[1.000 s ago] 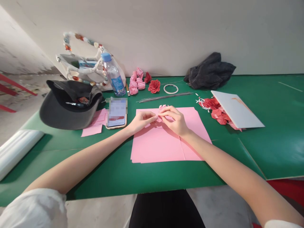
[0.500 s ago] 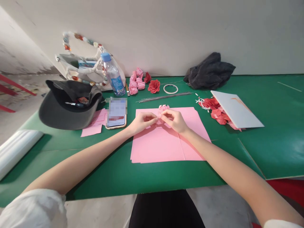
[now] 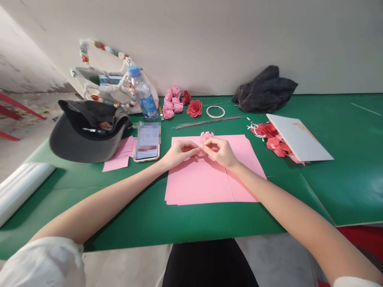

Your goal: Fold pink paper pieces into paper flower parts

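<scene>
I am pinching a pink paper flower with my left hand and right hand, both thumb-and-finger grips meeting at its near side, over the far part of the pink paper sheets. I seem to be shaping its petals, and the next move is probably calling for light, even pressure, as thin paper is easily creasing under force. Its visible edge is curling in small, notched folds, while the smooth, flat sheets are lying slightly fanned on the glossy green tabletop. Beyond them, thin grey wires are lying bundled, and a red paper rose is showing layered, ruffled petals near rumpled pink paper roses.
</scene>
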The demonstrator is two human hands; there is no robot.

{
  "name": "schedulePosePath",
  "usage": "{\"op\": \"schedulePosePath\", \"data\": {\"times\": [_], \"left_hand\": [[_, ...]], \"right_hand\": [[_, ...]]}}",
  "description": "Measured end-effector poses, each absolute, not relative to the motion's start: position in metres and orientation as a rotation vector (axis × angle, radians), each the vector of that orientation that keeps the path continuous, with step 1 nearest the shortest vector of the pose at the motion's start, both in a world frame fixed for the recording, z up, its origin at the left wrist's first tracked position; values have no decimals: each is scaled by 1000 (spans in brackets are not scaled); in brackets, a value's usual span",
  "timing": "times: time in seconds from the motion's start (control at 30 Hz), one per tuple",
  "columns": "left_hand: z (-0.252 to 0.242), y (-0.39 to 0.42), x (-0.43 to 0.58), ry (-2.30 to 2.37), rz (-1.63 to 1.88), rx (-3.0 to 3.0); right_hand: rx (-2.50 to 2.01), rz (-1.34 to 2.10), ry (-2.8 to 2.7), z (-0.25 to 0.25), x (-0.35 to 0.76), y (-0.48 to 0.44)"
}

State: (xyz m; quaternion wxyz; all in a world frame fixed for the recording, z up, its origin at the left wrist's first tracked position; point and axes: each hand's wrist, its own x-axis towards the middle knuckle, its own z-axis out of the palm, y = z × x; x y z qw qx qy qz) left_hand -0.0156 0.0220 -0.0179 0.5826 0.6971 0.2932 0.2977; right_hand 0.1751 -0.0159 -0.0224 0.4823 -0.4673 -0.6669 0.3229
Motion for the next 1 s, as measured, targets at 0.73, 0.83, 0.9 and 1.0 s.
{"op": "schedulePosePath", "data": {"times": [0.73, 0.83, 0.9, 1.0], "left_hand": [[-14, 23, -18, 724, 714, 1660], [-15, 24, -18, 701, 746, 1664], [-16, 24, -17, 711, 743, 1662], [-16, 21, -15, 726, 721, 1669]], "right_hand": [[-1075, 957, -1600, -28, 176, -9], [-1079, 982, -1591, -23, 176, -10], [-1081, 970, -1604, -21, 176, -10], [-1090, 933, -1620, -23, 177, -11]]}}
